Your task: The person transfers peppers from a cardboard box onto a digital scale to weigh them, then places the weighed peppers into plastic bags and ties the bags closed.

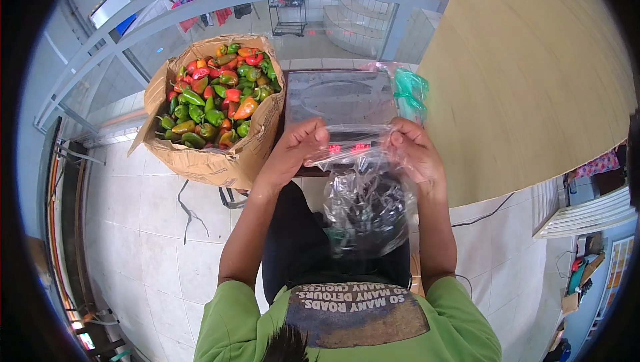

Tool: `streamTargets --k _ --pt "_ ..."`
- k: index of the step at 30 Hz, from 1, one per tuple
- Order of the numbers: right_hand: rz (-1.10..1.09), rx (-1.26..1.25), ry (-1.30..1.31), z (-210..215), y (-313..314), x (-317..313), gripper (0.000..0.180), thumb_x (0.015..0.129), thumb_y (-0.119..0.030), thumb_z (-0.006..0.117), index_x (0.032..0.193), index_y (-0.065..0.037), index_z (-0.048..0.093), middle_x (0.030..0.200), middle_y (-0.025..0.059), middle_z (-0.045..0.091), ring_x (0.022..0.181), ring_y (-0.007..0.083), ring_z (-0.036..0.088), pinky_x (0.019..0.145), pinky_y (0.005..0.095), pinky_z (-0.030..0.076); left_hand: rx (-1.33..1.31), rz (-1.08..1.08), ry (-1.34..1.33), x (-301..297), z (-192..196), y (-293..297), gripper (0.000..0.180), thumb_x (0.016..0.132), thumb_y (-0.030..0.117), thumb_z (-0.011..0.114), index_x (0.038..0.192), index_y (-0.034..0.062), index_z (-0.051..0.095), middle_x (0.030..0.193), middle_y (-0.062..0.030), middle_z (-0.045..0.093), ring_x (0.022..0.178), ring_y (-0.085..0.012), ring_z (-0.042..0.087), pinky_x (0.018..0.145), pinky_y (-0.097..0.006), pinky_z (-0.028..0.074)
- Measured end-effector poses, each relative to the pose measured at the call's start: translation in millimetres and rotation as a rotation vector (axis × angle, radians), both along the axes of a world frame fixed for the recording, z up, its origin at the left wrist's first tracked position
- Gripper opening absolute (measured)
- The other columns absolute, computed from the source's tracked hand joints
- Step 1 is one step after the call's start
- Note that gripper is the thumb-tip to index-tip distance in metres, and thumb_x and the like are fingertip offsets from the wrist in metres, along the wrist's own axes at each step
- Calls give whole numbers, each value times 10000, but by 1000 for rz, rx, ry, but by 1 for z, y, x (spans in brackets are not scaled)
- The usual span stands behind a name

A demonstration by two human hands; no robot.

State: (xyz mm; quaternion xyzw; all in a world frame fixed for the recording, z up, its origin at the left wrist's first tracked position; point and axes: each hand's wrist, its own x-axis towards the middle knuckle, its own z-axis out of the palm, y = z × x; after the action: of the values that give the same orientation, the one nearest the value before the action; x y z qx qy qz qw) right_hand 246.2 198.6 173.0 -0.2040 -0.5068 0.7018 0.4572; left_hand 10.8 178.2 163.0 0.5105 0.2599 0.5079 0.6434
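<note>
A clear plastic bag (pixel 368 209) hangs over my lap, its top edge stretched between my two hands. My left hand (pixel 297 149) pinches the left end of that edge, and my right hand (pixel 415 152) pinches the other end. Nothing shows inside the bag except the dark trousers behind it. Just beyond my hands lies a digital scale (pixel 340 99) with a flat grey plate and a lit red display, partly covered by the bag. To the left stands a cardboard box (pixel 207 165) full of red, green and orange peppers (pixel 213 95).
Green and clear plastic bags (pixel 410 89) lie at the scale's right edge. A large wooden board (pixel 533 82) fills the right side. Behind runs a grey metal railing (pixel 253 12), with hanging clothes (pixel 207 2) past it. A dark strap (pixel 190 212) lies on the tiled floor (pixel 153 242).
</note>
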Motion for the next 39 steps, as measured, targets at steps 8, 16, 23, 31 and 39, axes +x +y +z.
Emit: streamTargets --k 8,16,23,31,39 --pt "-92 72 -454 2 6 16 210 881 -209 518 797 -25 574 637 5 524 617 79 490 587 235 366 723 160 860 -11 25 4 258 836 222 551 671 26 517 616 -56 408 609 -179 443 658 -300 346" --pt "-299 812 -1217 3 5 -16 261 703 -239 671 864 -48 596 585 99 508 569 217 516 664 334 379 668 399 1169 9 3 6 173 804 181 560 728 27 579 642 -101 560 701 -266 525 740 -355 369" --pt "-325 1050 -1483 -24 4 -35 199 627 -136 663 771 -26 581 686 134 577 738 305 529 731 405 351 637 154 1749 24 -14 2 139 703 178 643 790 83 592 642 -69 581 756 -251 549 760 -362 365" --pt "-694 987 -1335 -50 4 -38 153 603 -28 642 733 -37 562 759 131 497 801 327 508 700 409 368 690 704 1341 46 -13 -3 118 650 71 640 728 66 551 796 -75 497 704 -246 506 734 -339 345" --pt "-857 673 -1163 -75 12 -29 90 622 51 557 682 13 503 777 157 463 669 335 519 586 413 423 131 643 425 29 -60 17 57 806 79 576 775 64 532 749 -17 520 686 -129 513 629 -258 398"
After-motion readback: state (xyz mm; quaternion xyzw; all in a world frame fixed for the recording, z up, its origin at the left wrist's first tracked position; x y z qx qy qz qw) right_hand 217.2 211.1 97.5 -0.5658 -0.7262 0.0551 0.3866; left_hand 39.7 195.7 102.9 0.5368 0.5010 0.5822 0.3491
